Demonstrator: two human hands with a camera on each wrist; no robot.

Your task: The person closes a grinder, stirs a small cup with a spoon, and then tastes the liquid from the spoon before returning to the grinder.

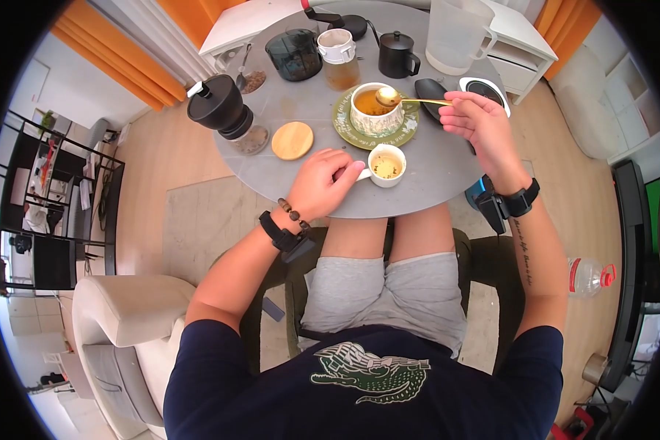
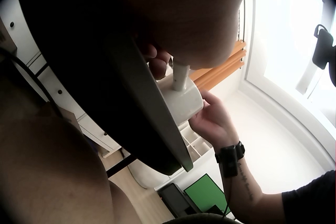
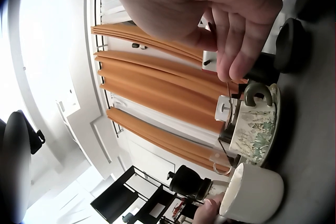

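Note:
My right hand [image 1: 480, 121] pinches the handle of a gold spoon [image 1: 403, 98], whose bowl sits over a patterned cup [image 1: 374, 110] of amber liquid on a green saucer [image 1: 412, 129]. In the right wrist view the fingers [image 3: 239, 35] hold the thin spoon handle above the patterned cup [image 3: 254, 129]. My left hand [image 1: 326, 183] grips the handle of a small white cup [image 1: 386, 165] near the table's front edge. The small white cup [image 2: 181, 100] shows past the table edge in the left wrist view and again in the right wrist view [image 3: 254, 192].
On the round grey table [image 1: 447, 169] stand a black grinder [image 1: 220, 108], a wooden lid [image 1: 292, 140], a dark glass pot [image 1: 295, 53], a jar of amber liquid [image 1: 339, 59], a black pitcher [image 1: 397, 55] and a clear jug [image 1: 456, 33]. A water bottle [image 1: 590, 276] lies on the floor.

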